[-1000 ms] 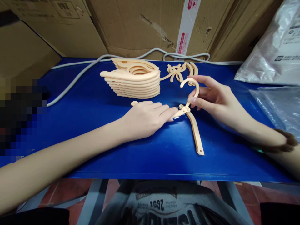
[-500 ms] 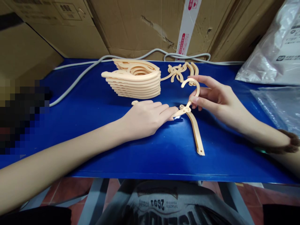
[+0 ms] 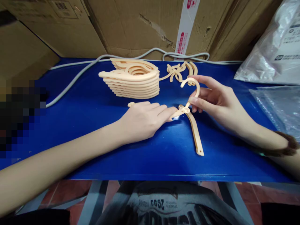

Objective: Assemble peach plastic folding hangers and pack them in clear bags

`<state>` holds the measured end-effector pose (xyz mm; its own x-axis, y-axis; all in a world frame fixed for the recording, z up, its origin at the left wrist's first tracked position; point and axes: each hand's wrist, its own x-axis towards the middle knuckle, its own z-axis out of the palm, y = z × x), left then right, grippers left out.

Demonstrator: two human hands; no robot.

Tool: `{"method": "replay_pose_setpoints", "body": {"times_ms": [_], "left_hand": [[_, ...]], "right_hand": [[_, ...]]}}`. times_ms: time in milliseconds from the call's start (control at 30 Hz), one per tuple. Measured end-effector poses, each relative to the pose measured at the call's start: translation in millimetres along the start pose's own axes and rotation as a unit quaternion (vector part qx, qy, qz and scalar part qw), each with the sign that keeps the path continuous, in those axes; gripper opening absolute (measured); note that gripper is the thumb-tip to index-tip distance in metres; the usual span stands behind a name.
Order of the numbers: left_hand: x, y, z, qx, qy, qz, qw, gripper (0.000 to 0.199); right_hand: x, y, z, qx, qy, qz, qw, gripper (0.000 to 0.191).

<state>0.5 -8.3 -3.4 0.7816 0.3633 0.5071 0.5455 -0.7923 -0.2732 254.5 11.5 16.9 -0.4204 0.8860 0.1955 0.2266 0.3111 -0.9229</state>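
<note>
Over one arm of a beige plastic folding hanger, my left hand (image 3: 147, 120) lies palm down, its fingers closed along that arm and hiding most of it. The arm's far end (image 3: 131, 104) peeks out past the knuckles. My right hand (image 3: 211, 95) pinches the curved hanger hook (image 3: 196, 84) between thumb and fingers, just above the joint. From the joint, the hanger's other arm (image 3: 195, 132) slants down toward the front of the table, untouched by either hand.
A neat stack of beige hanger pieces (image 3: 133, 82) stands behind my left hand. Loose hooks and curved parts (image 3: 179, 71) lie behind the right. A grey cable (image 3: 79, 73), cardboard boxes (image 3: 138, 28) and plastic bags (image 3: 269, 53) border the blue table (image 3: 140, 162).
</note>
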Motion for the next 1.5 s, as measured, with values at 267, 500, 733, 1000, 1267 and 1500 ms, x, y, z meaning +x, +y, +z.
{"method": "replay_pose_setpoints", "body": {"times_ms": [267,500,733,1000,1267,1500], "left_hand": [[-1.4,3.3,1.3,-0.02,-0.019,-0.036,0.999,0.035],[1.0,-0.2,-9.4,-0.174,-0.072,-0.119,0.975,0.035],[4.6,-5.4,-20.7,-0.398,-0.076,-0.208,0.89,0.017],[12.0,-6.8,-22.7,-0.522,-0.077,-0.284,0.8,0.036],[13.6,-9.4,-21.3,-0.594,-0.089,-0.34,0.724,0.026],[14.6,-11.3,-14.0,-0.594,-0.096,-0.396,0.693,0.025]], "right_hand": [[-8.6,-14.4,9.4,-0.046,0.043,-0.067,0.996,0.049],[-6.0,-10.0,7.9,-0.183,0.002,-0.105,0.977,0.052],[-7.2,-13.6,-7.3,-0.529,-0.074,-0.094,0.84,0.045],[-8.3,-22.1,-7.0,-0.503,-0.151,-0.082,0.847,0.019],[-4.4,-19.5,-4.0,-0.418,-0.139,-0.108,0.891,0.019],[-6.9,-15.9,-0.4,-0.431,-0.188,-0.186,0.863,0.036]]}}
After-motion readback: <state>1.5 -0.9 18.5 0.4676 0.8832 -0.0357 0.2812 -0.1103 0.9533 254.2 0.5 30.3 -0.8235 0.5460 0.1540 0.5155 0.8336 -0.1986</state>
